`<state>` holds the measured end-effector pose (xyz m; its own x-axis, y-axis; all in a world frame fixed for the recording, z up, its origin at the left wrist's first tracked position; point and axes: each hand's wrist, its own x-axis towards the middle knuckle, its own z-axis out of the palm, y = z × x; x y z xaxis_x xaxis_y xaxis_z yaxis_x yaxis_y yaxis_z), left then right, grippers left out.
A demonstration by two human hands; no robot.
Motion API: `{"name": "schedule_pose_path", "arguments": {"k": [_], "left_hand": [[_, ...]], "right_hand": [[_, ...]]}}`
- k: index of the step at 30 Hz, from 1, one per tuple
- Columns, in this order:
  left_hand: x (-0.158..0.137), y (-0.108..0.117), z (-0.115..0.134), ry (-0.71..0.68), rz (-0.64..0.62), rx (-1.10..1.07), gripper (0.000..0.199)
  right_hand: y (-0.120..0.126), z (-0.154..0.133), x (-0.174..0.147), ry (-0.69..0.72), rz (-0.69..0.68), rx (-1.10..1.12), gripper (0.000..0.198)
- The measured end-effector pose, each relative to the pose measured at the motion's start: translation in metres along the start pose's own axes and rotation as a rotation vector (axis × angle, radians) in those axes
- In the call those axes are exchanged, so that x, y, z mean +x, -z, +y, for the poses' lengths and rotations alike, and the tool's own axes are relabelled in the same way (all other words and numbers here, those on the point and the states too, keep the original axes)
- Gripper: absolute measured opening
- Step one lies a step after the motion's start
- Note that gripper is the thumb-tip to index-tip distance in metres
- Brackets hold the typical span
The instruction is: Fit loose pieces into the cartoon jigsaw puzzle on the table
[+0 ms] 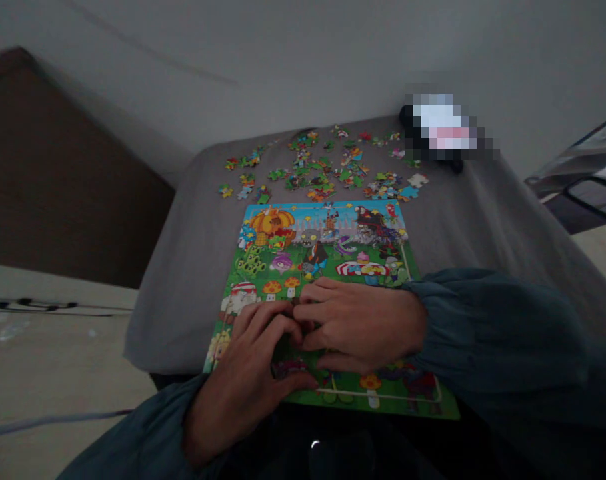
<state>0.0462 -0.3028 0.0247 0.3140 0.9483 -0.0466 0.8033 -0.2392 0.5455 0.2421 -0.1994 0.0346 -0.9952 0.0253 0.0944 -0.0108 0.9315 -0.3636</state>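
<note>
Your left hand (255,360) and right hand (363,323) meet, bent fingers bunched, over the near half of the puzzle (320,265) right beneath them (I cannot tell whether they pinch anything), with loose pieces (321,185) beyond its far edge.

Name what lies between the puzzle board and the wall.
In the head view, scattered loose puzzle pieces lie on the grey cloth between the board and wall.

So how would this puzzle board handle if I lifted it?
The puzzle board looks thin and flat, so it's probably light for its size. The pale line inside its edge hints at an inlay that could slip out if tilted. That flat shape makes rolling unlikely.
</note>
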Motion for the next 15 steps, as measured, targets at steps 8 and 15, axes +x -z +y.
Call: {"name": "schedule_pose_path", "arguments": {"k": [8,15], "left_hand": [[-0.0042,0.001,-0.0035,-0.015,0.001,0.008,0.045],[-0.008,0.0025,-0.0067,-0.007,-0.005,0.002,0.046]], "right_hand": [[-0.0008,0.0022,-0.0009,0.024,0.002,-0.014,0.024],[0.0001,0.0029,-0.0003,0.016,0.001,-0.01,0.024]]}}
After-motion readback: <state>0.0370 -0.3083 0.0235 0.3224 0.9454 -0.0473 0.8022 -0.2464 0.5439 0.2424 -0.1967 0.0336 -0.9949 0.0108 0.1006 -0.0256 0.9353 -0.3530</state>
